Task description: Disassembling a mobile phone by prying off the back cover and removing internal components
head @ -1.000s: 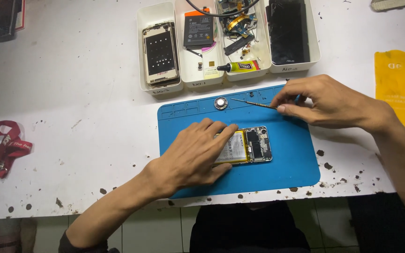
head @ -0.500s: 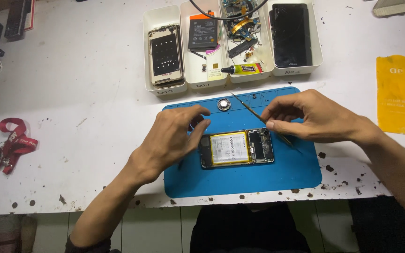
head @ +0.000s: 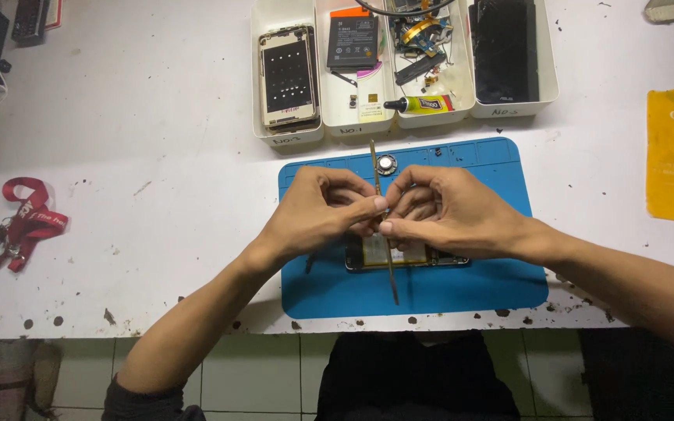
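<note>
A thin metal tool [head: 384, 226] is pinched between the fingertips of the left hand [head: 317, 214] and the right hand [head: 450, 214], held together over an opened smartphone [head: 403, 256]. The smartphone is laid on a blue work mat [head: 493, 273], largely hidden beneath the hands.

Both hands [head: 384, 212] have met over the phone [head: 407, 256], apparently pinching the tweezers [head: 384, 226].

A white table [head: 157, 117] carries a blue mat [head: 501, 284], white trays [head: 286, 136], red lanyard [head: 21, 226].
</note>
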